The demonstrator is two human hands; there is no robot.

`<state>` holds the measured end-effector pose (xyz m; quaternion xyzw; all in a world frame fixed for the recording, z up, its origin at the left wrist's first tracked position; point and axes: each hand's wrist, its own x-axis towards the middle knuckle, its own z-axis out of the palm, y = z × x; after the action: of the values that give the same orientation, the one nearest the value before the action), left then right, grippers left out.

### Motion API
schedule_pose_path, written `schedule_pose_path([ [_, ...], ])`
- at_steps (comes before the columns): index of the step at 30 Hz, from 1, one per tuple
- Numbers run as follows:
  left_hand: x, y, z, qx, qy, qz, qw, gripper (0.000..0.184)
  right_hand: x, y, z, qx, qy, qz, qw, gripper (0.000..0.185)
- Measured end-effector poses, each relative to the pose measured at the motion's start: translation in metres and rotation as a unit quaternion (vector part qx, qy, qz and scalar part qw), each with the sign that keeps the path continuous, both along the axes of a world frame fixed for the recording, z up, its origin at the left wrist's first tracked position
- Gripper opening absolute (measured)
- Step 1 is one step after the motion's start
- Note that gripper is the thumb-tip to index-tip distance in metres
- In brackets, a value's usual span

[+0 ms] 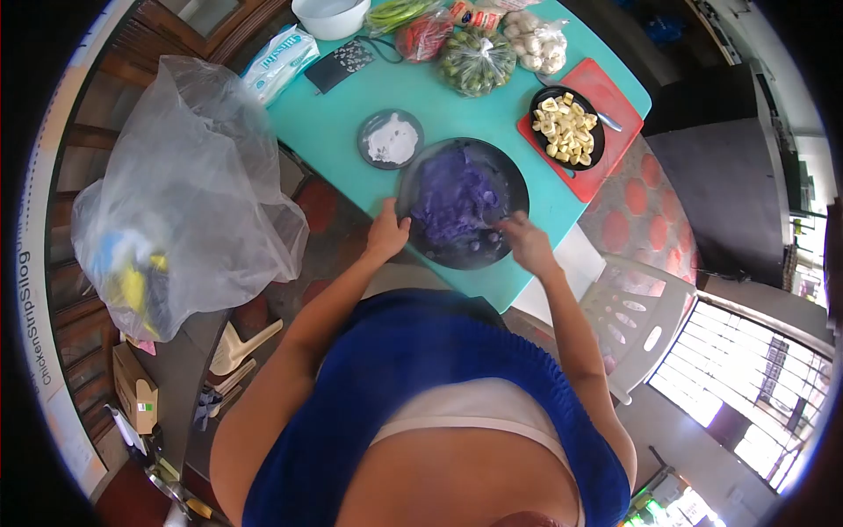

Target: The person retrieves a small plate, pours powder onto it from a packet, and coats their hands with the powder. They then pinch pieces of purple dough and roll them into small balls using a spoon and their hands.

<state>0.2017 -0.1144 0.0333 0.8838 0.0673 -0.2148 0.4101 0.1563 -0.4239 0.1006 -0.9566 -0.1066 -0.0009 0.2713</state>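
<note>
A large dark round bowl (514, 180) sits near the front edge of the turquoise table, with a sticky purple mash (452, 195) spread inside it. My left hand (387, 232) grips the bowl's left rim, thumb on top. Over the right side of the bowl, my right hand (528, 243) is closed with its fingers by the mash; what it holds is too small to make out. Just beyond the bowl stands a small grey plate (365, 140) of white powder (392, 140).
At the right, a black plate of cut yellowish pieces (566, 130) rests on a red cutting board (593, 83) beside a knife (609, 121). Bagged green fruit (476, 61), bagged garlic (536, 42) and a white basin (331, 18) line the back. A large plastic bag (193, 193) hangs left.
</note>
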Motion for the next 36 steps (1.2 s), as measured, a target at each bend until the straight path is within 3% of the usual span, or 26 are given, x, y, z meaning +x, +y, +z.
schedule_pose_path([
  [2, -0.001, -0.001, -0.002, -0.006, -0.007, 0.006, 1.000, 0.054, -0.009, 0.018, 0.001, -0.033, 0.049, 0.119, 0.991, 0.036],
  [10, 0.000, -0.001, -0.002, -0.025, -0.011, 0.000, 1.000, 0.052, -0.008, 0.030, -0.008, -0.125, 0.116, 0.168, 0.971, 0.032],
  [12, 0.000, -0.002, 0.002, -0.019, -0.026, 0.000, 0.999, 0.052, -0.003, 0.022, -0.006, -0.018, 0.071, 0.138, 0.988, 0.031],
  [13, 0.000, -0.003, 0.000, -0.020, -0.027, -0.002, 0.999, 0.052, 0.000, 0.016, -0.002, -0.019, 0.071, 0.136, 0.988, 0.031],
  [16, -0.003, -0.004, -0.011, -0.022, -0.033, 0.009, 0.999, 0.053, 0.004, 0.004, 0.006, -0.033, 0.078, -0.098, 0.992, 0.031],
  [19, -0.001, -0.003, -0.026, -0.024, -0.096, 0.007, 0.995, 0.047, -0.002, 0.005, -0.011, -0.067, 0.091, -0.197, 0.974, 0.036],
  [24, 0.003, -0.005, -0.019, -0.065, 0.006, 0.032, 0.997, 0.050, -0.008, 0.027, -0.031, -0.025, 0.134, -0.254, 0.958, 0.042],
  [28, 0.005, -0.005, -0.016, -0.055, -0.012, 0.020, 0.998, 0.047, -0.005, 0.041, -0.025, -0.043, 0.126, -0.273, 0.953, 0.045],
  [34, 0.006, -0.008, -0.018, -0.063, -0.013, 0.028, 0.998, 0.045, -0.011, 0.044, -0.030, -0.148, 0.211, -0.234, 0.937, 0.052],
  [36, 0.010, -0.008, -0.010, -0.094, 0.051, 0.037, 0.994, 0.044, -0.008, 0.035, -0.026, -0.212, 0.217, -0.188, 0.934, 0.050],
])
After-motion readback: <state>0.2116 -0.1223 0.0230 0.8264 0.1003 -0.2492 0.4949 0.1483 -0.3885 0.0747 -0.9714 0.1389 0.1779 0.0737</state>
